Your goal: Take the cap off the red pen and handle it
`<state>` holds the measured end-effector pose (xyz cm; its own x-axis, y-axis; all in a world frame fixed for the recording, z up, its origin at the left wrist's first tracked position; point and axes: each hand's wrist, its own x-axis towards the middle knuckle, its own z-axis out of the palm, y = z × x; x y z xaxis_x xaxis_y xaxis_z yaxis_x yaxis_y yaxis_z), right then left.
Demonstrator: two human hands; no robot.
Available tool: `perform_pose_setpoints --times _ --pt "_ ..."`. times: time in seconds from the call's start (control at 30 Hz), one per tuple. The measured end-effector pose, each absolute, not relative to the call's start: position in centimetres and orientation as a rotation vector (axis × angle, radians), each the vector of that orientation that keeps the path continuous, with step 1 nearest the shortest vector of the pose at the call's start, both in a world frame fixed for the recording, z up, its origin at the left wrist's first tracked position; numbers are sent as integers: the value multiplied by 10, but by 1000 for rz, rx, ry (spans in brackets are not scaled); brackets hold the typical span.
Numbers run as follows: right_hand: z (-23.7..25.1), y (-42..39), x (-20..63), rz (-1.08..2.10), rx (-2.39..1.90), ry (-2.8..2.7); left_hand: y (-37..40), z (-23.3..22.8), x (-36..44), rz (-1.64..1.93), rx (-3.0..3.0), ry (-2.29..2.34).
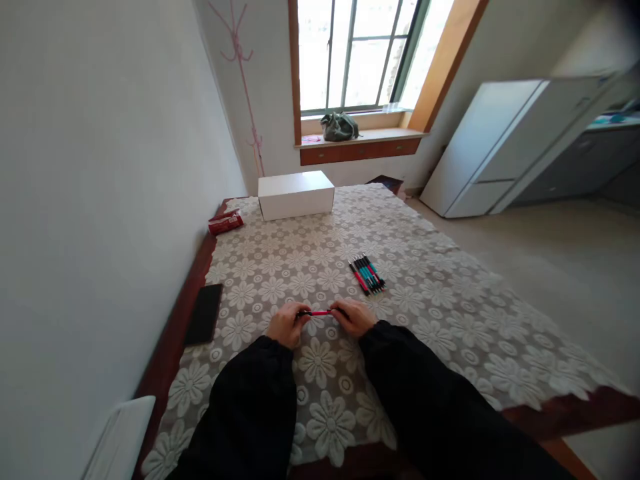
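low in the middle of the frame the person holds a red pen [320,313] level between the two hands, just above the lace tablecloth [440,280]. the left hand [286,325] grasps the left end of the pen with fingers curled around it, and the right hand [354,317] grasps the right end in the same way, the fingers closed on it. both arms are in black sleeves [250,407] which come in from the bottom edge.

a little up and to the right of the right hand lies a small row of pens [368,274], red and teal with black ends, side by side on the cloth, near the hands but apart from them. at the left edge of the table, on bare wood, lies a flat black phone [204,313]. further up, near the centre of the frame, stands a closed white box [296,194], and left of it a small red packet [225,222]. in the upper middle a green bag [339,127] sits on the window sill. a white fridge [495,147] stands at the right.
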<state>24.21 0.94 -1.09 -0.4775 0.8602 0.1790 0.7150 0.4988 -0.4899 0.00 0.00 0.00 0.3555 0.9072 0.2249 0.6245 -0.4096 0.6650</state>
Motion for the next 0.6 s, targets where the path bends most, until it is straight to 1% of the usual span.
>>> perform_pose_setpoints --times 0.27,0.6 --pt "-12 13 238 436 -1316 -2421 0 3 2 721 2237 1381" --pt "-15 17 237 454 -1177 -2353 -4 8 6 698 2292 1455"
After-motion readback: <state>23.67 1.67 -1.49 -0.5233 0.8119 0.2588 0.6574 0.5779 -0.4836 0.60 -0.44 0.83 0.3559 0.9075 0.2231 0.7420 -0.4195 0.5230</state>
